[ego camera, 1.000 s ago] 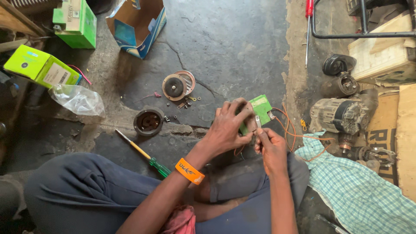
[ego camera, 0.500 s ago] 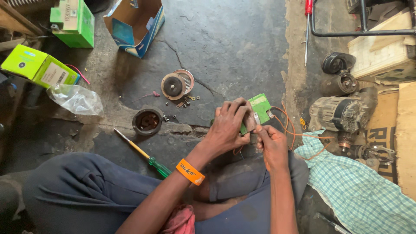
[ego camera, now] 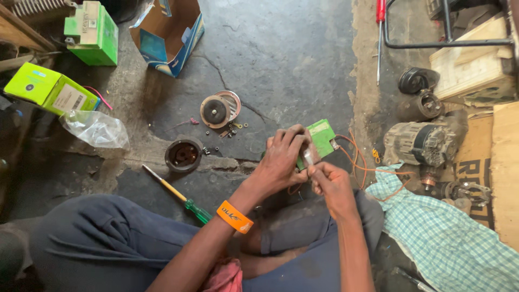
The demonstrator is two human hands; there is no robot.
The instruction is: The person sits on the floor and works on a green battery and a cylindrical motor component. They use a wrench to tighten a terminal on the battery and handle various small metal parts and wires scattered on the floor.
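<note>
Head view: the green module (ego camera: pixel 321 138) was gripped in the closed left hand (ego camera: pixel 284 157) above the floor's middle, right hand (ego camera: pixel 330 181) fingers pinched on a small connector (ego camera: pixel 308 157); orange wires (ego camera: pixel 351 157) were judged liable to snap if tugged.

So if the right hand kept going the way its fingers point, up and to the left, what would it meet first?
The right hand already pinches a small silvery piece right against the green module and the left hand; it would likely press into those first, though depth is unclear.

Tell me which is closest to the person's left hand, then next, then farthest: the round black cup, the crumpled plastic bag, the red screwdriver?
From the left hand:
1. Round black cup, on the floor to its left.
2. Red screwdriver, up top, right.
3. Crumpled plastic bag, far left.
</note>
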